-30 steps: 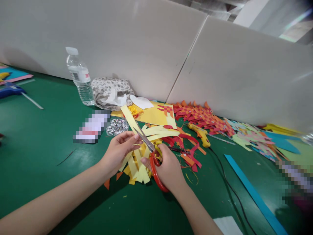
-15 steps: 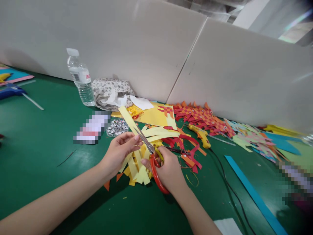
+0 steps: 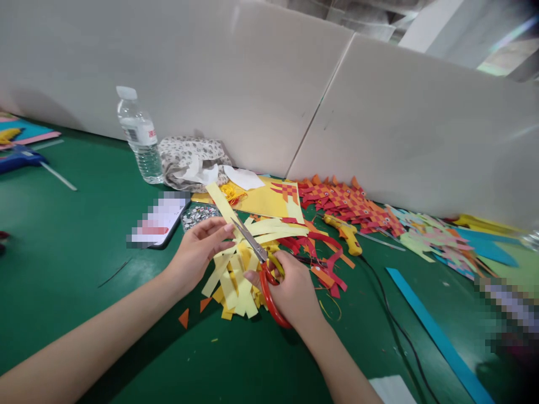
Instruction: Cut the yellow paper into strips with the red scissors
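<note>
A pale yellow paper strip (image 3: 219, 201) is pinched between the thumb and fingers of my left hand (image 3: 206, 247), slanting up and away from me. My right hand (image 3: 290, 286) grips scissors (image 3: 269, 292) with red and yellow handles. Their blades point up-left and meet the strip beside my left fingertips; whether they are parted is too fine to make out. Below both hands lies a heap of cut yellow paper strips (image 3: 236, 286), with more pale strips (image 3: 278, 227) just behind the scissors.
A water bottle (image 3: 141, 140) stands by the partition, beside a patterned cloth pouch (image 3: 193, 157). Right of my hands lie a yellow glue gun (image 3: 345, 233) with a black cord, woven red-orange paper fish (image 3: 349, 202) and a blue strip (image 3: 433, 331). A phone (image 3: 162, 219) lies left.
My left hand has shifted slightly left and up, closer to the dish of small googly eyes. The scissors stay nearly where they were, at the strip.
</note>
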A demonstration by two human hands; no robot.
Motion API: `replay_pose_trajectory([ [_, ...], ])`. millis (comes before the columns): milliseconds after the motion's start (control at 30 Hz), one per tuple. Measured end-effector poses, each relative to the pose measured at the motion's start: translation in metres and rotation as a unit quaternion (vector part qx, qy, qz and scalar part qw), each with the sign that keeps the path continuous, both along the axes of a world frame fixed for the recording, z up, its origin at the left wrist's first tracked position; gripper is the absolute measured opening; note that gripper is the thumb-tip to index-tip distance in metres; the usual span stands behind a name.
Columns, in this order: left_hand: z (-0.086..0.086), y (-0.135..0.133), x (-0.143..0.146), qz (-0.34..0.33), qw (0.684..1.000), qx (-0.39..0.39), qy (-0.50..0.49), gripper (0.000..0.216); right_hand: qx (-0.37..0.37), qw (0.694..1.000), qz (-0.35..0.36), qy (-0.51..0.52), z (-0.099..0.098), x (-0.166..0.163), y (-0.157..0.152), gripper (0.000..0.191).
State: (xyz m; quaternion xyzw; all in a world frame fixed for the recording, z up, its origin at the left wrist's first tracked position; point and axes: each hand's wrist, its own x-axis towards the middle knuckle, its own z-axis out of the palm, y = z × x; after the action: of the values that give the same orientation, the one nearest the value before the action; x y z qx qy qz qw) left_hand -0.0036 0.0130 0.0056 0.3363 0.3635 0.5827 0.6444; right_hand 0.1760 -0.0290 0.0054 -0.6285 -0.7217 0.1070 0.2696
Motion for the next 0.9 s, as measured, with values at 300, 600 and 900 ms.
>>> replay_pose_trajectory([
  [300,0.0003,0.0004,-0.0006,-0.007,1.0,0.0,0.014,0.014,-0.012,1.0,0.004,0.015,0.0025,-0.0028,0.0001,0.038],
  [600,-0.0004,0.0013,-0.0015,-0.003,1.0,-0.016,0.016,0.014,-0.013,0.999,0.009,0.029,0.0017,-0.0025,0.0009,0.039],
  [900,0.003,0.004,-0.0045,-0.02,0.999,-0.028,0.032,0.015,-0.035,0.999,0.011,0.026,0.003,-0.0011,0.0023,0.039],
])
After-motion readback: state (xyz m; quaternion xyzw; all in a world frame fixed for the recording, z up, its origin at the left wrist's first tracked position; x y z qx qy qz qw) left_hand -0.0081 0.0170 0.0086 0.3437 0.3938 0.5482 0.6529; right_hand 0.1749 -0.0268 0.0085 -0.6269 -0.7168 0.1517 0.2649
